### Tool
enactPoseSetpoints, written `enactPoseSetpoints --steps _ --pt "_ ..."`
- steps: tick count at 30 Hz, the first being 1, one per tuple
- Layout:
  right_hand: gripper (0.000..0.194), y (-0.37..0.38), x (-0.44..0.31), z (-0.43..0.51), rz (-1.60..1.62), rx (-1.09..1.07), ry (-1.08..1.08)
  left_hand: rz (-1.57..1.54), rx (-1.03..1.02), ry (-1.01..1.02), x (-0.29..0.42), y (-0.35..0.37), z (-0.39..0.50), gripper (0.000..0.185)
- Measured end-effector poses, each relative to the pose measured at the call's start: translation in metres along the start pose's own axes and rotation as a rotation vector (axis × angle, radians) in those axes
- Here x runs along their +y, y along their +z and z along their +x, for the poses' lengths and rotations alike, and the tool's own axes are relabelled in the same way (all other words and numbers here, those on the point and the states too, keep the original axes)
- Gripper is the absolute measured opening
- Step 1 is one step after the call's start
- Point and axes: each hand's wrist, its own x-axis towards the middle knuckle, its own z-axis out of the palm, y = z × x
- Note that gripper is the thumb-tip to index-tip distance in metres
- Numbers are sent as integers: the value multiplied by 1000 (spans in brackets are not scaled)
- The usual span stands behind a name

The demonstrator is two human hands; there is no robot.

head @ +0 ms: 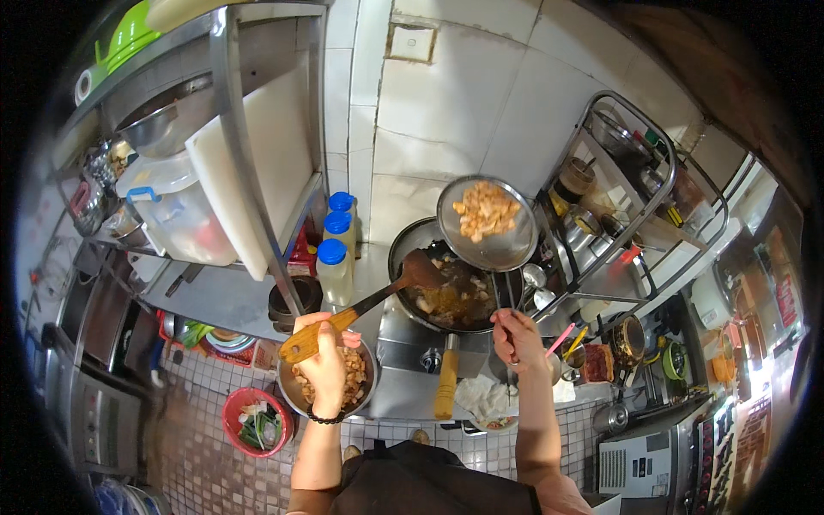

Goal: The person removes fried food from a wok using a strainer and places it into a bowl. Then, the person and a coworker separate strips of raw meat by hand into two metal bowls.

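Observation:
My left hand (pixel 323 360) grips the handle of a wooden spatula (pixel 421 270), whose dark blade is over a wok (pixel 402 241) on the stove. Brown oil and several pieces of food (pixel 460 296) lie in the wok. With my right hand (pixel 518 341) I hold the handle of a round mesh strainer (pixel 488 254) above the wok's back right side. Golden-brown chunks of food (pixel 486 210) rest in the strainer. Partly behind my left hand, a metal bowl (pixel 370 376) holds more browned pieces. The wok's wooden handle (pixel 445 386) points towards me.
Bottles with blue caps (pixel 333 273) stand left of the wok, beside a metal shelf (pixel 241 154) with a white cutting board (pixel 225 193). A wire rack (pixel 618 257) with pots is at the right. A crumpled white cloth (pixel 479 396) lies at the front edge; a red basin (pixel 232 434) is low at left.

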Motion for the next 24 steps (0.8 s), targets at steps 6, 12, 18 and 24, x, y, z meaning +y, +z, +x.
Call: enactPoseSetpoints --steps 6,12,18,24 --pt "18 19 37 -7 -107 227 211 26 97 35 12 -55 -2 12" --pt "16 88 42 -70 -309 99 183 177 230 119 45 -140 -19 16" --pt "17 112 142 -89 -716 -54 332 287 230 100 33 -213 -53 13" --pt "13 96 246 -81 -1669 -79 -106 462 145 6 6 -239 -79 17"
